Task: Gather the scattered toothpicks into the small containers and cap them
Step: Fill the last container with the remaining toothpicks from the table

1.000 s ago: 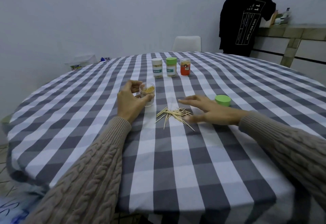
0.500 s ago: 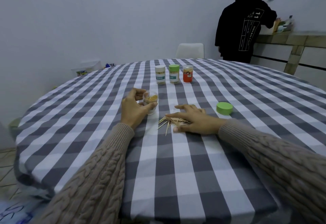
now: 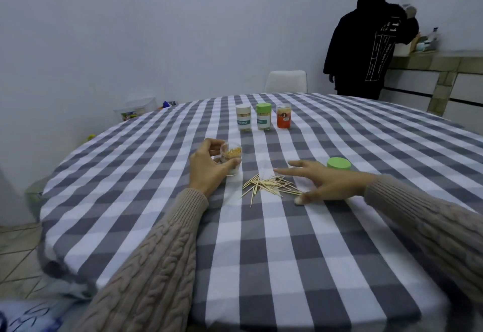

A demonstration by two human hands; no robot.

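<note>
Three capped containers (image 3: 263, 117) stand at 12 o'clock on the checked counter (image 3: 261, 253). Left hand (image 3: 209, 168) curls around an open container (image 3: 231, 158) of toothpicks. Loose toothpicks (image 3: 269, 185) lie at its 4 o'clock. Right hand (image 3: 326, 182), fingers spread, hovers beside them; green cap (image 3: 339, 163) at its 1 o'clock.

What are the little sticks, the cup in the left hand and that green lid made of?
The toothpicks look like pale bare wood or bamboo: thin, matte, pointed. The open container held by the left hand seems clear plastic, since the sticks inside show through its wall; glass cannot be ruled out. The green cap looks like smooth, opaque moulded plastic.
</note>
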